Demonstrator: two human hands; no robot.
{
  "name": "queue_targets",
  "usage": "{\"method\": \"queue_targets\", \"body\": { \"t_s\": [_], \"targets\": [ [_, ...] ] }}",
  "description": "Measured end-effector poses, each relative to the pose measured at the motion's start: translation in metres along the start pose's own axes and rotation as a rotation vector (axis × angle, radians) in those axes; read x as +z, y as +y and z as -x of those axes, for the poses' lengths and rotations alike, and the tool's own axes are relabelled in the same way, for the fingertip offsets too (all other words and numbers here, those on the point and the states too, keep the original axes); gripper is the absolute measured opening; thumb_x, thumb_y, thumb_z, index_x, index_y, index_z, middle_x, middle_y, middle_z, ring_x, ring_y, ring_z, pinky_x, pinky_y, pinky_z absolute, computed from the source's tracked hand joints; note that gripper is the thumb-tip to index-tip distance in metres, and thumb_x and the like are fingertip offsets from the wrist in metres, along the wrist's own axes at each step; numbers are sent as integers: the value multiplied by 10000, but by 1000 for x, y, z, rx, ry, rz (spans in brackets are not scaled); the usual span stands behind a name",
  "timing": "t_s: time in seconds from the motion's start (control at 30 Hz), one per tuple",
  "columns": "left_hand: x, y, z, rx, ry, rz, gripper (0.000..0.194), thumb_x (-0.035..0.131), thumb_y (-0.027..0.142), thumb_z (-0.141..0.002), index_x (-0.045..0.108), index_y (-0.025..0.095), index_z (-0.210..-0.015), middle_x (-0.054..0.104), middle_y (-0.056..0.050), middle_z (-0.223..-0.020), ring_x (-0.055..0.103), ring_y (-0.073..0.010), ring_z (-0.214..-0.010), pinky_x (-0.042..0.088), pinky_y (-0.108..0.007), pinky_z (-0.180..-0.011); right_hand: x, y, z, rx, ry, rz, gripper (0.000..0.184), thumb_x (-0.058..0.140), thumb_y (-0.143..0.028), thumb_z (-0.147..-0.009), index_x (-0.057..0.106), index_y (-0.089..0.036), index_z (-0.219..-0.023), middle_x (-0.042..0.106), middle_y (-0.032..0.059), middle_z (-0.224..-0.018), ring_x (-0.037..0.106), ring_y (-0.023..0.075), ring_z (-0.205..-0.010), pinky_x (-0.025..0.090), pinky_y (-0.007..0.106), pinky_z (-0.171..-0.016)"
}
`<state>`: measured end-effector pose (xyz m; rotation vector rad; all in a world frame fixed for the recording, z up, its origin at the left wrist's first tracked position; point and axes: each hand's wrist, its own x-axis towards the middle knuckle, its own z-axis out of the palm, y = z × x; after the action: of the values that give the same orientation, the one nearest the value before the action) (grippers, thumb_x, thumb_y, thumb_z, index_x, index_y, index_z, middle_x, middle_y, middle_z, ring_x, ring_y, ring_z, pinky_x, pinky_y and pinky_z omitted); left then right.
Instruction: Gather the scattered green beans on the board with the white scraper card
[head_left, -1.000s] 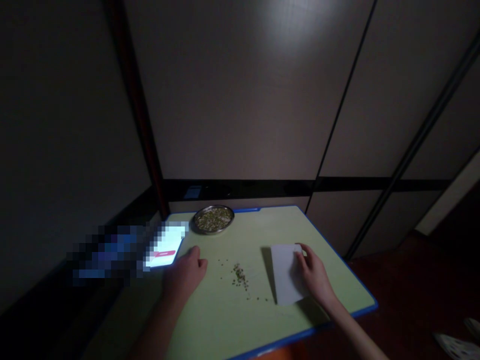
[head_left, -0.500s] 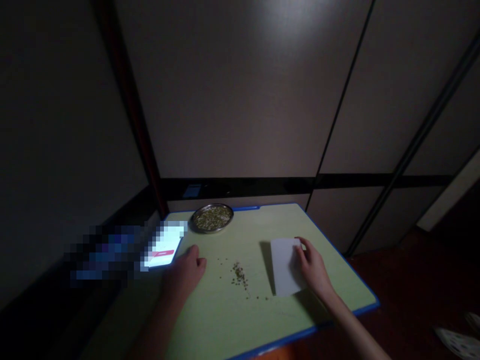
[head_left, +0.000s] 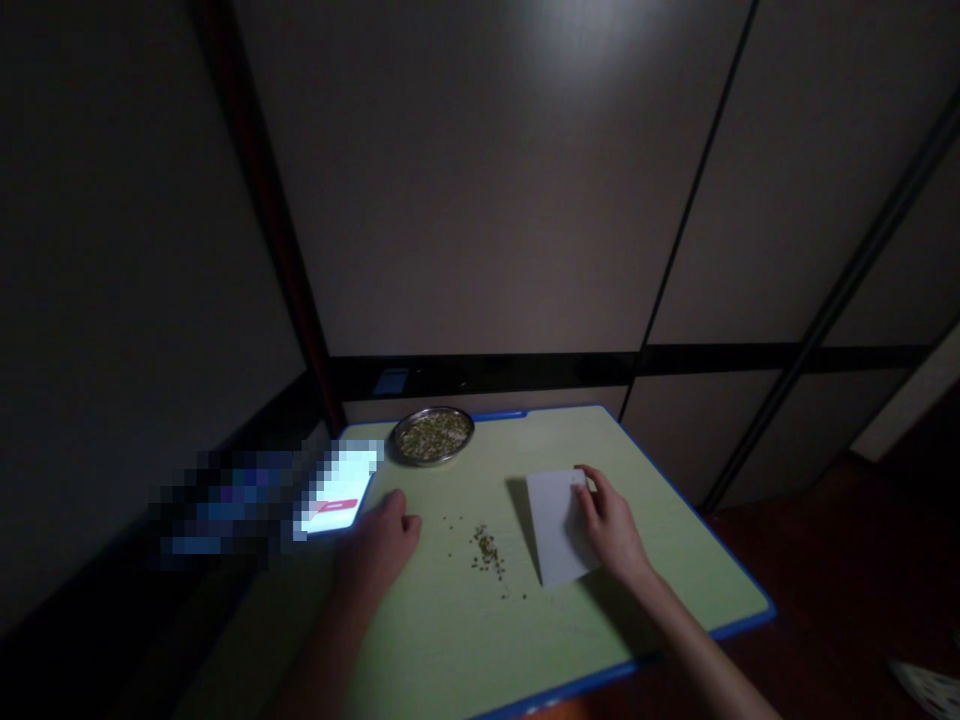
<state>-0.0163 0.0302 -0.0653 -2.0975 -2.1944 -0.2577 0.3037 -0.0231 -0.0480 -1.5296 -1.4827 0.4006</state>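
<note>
My right hand [head_left: 611, 520] grips a sheet of white paper [head_left: 555, 530] by its right side, thumb on the near face. The paper stands tilted, its lower edge at or just above the green tabletop [head_left: 450, 650]. To its left lies a loose pile of small greenish-brown beans or seeds [head_left: 486, 547], with several stray ones around it. My left hand [head_left: 386, 540] rests on the table left of the pile, fingers curled into a fist with nothing seen in it. Farther back, a round metal plate [head_left: 433, 462] carries many similar greenish pieces.
A lit screen [head_left: 345, 490], partly pixelated, is beside my left hand at the table's left edge. Behind the table rises a panelled cabinet [head_left: 480, 220] with a dark strip. A blue rim [head_left: 585, 688] borders the tabletop. A pale shoe [head_left: 926, 685] is on the floor at right.
My right hand has brought the paper a little left, closer to the pile. My left hand stays in place on the table. The view has shifted slightly.
</note>
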Motion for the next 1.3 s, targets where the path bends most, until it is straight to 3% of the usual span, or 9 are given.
{"method": "queue_targets", "body": {
  "t_s": [0.17,0.4,0.63,0.9,1.17,1.3],
  "targets": [
    [2,0,-1,-1,-25,28,159,370,337,-859,488,232,-882,647,-33,-777,591,-177,-679,260,-266,-529,-7,0,-8,7,35,6,466,398,-426,-892,528,-140,-1236,704,82,-834,641,192,-702,472,266,-622],
    [4,-2,-1,17,4,3,176,361,328,-863,504,231,-895,640,-31,-762,587,-176,-690,284,-265,-550,-1,2,-2,-20,13,10,467,384,-420,-903,517,-141,-1254,695,75,-812,628,181,-671,463,264,-627],
    [1,0,-1,9,3,-1,151,357,331,-862,474,234,-859,635,-27,-752,585,-177,-671,261,-269,-534,-4,7,-9,18,95,-27,481,395,-433,-892,519,-123,-1239,693,91,-838,629,191,-709,467,267,-632],
    [2,-1,0,9,6,17,142,359,322,-860,472,236,-849,629,-19,-734,587,-179,-670,265,-270,-535,10,-4,-4,-20,33,-6,465,392,-424,-895,534,-150,-1243,693,59,-761,620,177,-643,462,261,-630],
    [-3,0,0,11,-9,7,152,351,317,-871,477,235,-850,621,-14,-712,590,-174,-658,260,-272,-535,-25,11,-25,13,185,8,490,402,-425,-876,532,-121,-1237,695,87,-843,629,197,-713,473,284,-655],
    [-2,0,-1,7,4,20,147,357,322,-863,474,236,-839,627,-21,-720,584,-177,-648,259,-271,-526,-26,17,-32,-3,184,33,474,392,-418,-882,529,-133,-1234,690,93,-872,633,203,-728,482,300,-682]
  ]
}}
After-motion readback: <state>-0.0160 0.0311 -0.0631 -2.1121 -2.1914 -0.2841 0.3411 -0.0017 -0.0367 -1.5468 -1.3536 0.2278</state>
